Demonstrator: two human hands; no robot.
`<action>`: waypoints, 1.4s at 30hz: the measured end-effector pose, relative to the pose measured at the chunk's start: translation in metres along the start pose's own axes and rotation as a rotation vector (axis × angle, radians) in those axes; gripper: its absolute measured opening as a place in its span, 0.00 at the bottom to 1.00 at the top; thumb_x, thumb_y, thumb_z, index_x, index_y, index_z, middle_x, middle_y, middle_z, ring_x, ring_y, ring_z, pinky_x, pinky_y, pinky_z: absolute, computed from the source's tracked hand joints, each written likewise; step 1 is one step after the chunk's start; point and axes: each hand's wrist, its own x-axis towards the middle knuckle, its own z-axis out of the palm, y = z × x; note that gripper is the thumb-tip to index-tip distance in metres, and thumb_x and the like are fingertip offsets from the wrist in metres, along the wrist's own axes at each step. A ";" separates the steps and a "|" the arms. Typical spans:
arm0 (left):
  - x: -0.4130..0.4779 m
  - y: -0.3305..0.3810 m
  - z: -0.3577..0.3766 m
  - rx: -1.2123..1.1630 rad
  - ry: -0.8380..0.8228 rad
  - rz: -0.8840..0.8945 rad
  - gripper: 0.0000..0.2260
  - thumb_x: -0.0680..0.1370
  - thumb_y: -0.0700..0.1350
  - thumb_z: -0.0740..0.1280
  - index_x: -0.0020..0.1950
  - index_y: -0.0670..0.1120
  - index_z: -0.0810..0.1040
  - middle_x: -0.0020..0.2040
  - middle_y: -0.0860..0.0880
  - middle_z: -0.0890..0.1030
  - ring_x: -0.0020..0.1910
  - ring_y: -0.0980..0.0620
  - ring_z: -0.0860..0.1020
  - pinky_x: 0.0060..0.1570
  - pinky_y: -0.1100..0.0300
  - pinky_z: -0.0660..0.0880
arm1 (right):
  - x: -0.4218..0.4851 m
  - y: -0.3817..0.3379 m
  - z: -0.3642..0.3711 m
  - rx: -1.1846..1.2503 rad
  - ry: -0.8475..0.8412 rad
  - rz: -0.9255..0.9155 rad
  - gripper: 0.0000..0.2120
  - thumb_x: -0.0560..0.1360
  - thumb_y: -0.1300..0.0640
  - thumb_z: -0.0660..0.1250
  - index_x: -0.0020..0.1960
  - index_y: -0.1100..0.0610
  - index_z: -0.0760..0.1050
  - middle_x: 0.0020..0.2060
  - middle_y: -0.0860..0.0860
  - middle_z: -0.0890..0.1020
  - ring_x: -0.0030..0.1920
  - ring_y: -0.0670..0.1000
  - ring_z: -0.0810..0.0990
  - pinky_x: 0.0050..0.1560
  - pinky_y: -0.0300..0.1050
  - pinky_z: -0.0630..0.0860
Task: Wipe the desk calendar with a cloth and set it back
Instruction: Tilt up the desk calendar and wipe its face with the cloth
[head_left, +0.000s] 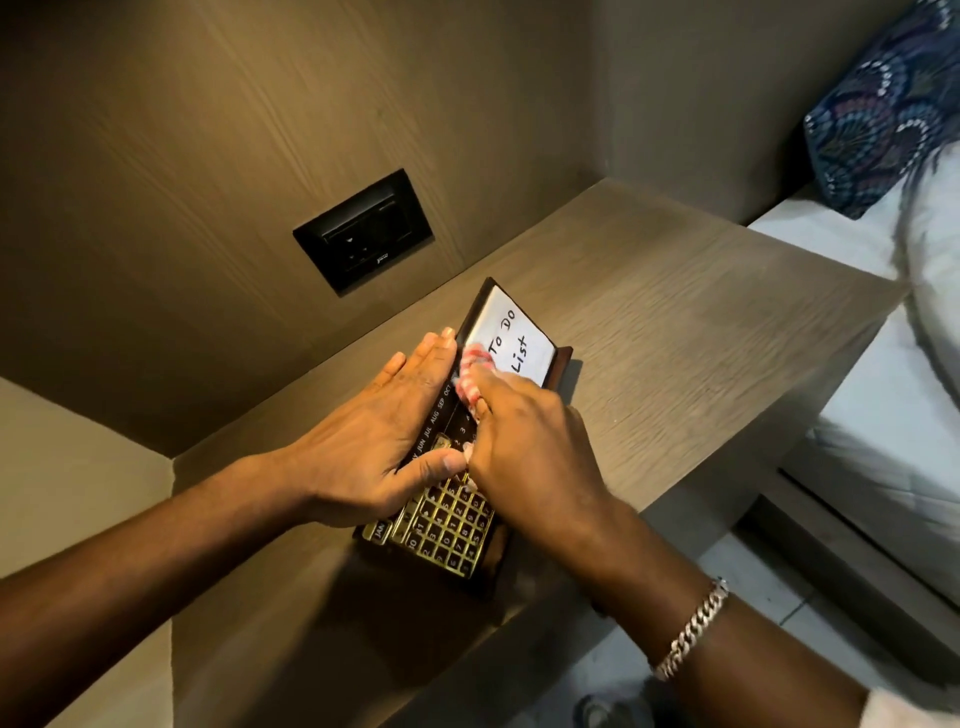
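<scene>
Desk calendar (457, 530) lying flat on wooden bedside shelf (675, 332), dark frame with gold date grid near the front edge, month names along the left side, white "To Do List" pad (514, 338) at the far end. Left hand (379, 441) pressed on the calendar's left edge, fingers straight and together, thumb on its face, gripping nothing. Right hand (524, 441) curled around red-and-white cloth (475, 376), pressing it on the calendar's middle beside the pad; silver chain bracelet (693, 629) at that wrist, black wall socket (363, 231) behind.

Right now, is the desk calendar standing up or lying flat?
Lying flat: the desk calendar faces up on the wooden shelf, left hand pressing it.
</scene>
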 end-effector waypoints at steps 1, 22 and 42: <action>0.000 0.000 0.000 -0.006 -0.004 -0.008 0.44 0.72 0.74 0.43 0.77 0.49 0.32 0.79 0.49 0.34 0.78 0.59 0.35 0.77 0.55 0.38 | -0.003 0.004 -0.001 -0.033 -0.019 0.032 0.24 0.80 0.54 0.62 0.75 0.52 0.64 0.65 0.54 0.78 0.62 0.53 0.78 0.55 0.47 0.78; 0.002 0.002 0.005 -0.050 0.031 -0.002 0.44 0.72 0.74 0.42 0.77 0.49 0.33 0.80 0.49 0.36 0.78 0.58 0.36 0.76 0.56 0.38 | -0.031 0.017 -0.004 0.142 -0.031 -0.099 0.16 0.76 0.55 0.66 0.63 0.54 0.79 0.58 0.52 0.85 0.59 0.49 0.82 0.61 0.47 0.79; 0.005 0.007 0.001 -0.008 0.018 -0.002 0.43 0.73 0.71 0.47 0.77 0.49 0.33 0.80 0.49 0.35 0.78 0.58 0.36 0.76 0.58 0.37 | -0.021 0.034 -0.005 0.021 0.082 -0.091 0.17 0.75 0.62 0.69 0.63 0.55 0.80 0.58 0.53 0.85 0.58 0.53 0.83 0.61 0.49 0.79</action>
